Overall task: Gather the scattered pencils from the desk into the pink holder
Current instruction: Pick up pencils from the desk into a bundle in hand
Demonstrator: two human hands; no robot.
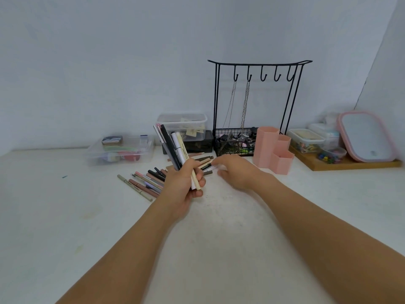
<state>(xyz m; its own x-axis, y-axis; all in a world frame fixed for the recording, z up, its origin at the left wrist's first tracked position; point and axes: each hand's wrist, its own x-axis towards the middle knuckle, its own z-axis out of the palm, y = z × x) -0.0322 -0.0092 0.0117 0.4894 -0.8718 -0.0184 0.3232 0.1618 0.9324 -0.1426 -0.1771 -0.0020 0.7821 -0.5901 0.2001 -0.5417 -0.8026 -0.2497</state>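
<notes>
Head view: the left hand is gripping a bundle upright; the right hand is reaching, seemingly pinching another pencil on the counter; the holder is standing near.

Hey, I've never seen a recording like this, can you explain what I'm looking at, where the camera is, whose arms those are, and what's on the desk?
There is no machine here. It is one picture from a wide-angle camera worn on a person's head, looking forward and down, so the two bare arms reaching in from the bottom are that person's own.

The left hand grips a bundle of pencils that fans upward. The right hand reaches toward more loose pencils lying on the white desk; whether it already pinches one is too blurred to tell.

Right of the hands stands the pink holder, with stepped compartments in which no pencils show. Behind it is a black wire rack with hooks and hanging chains. There are also clear plastic boxes and a pink-rimmed mirror.
</notes>
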